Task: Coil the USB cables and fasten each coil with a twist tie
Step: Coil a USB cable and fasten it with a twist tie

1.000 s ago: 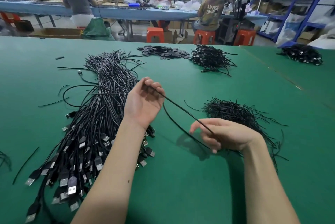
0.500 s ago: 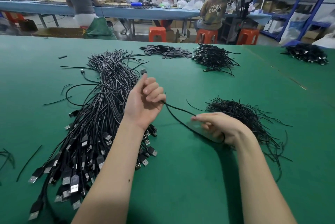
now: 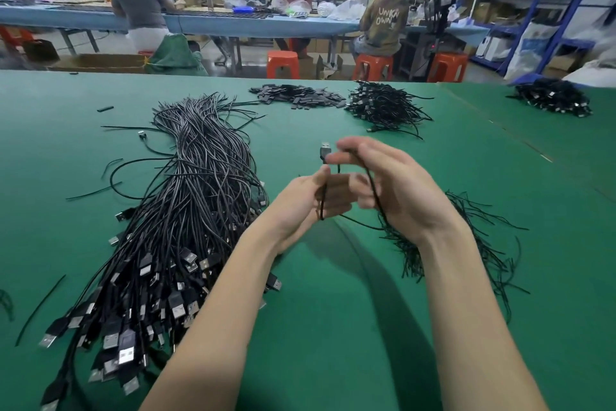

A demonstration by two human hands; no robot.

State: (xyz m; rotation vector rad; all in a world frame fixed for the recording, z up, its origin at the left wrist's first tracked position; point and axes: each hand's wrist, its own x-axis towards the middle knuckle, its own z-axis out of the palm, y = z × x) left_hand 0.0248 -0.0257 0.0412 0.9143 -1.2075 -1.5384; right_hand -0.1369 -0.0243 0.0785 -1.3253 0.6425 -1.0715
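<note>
A single USB cable (image 3: 373,190) is held raised above the green table (image 3: 333,327). It is gripped by the left hand (image 3: 310,200) and looped over the right hand (image 3: 396,190), the hands close together.

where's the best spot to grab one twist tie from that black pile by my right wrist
Pinch a loose tip of the thin black wire twist ties on the pile's far right fringe, coming from the right. There single strands stick out apart over the green table mat; the pile's middle is tangled.
</note>
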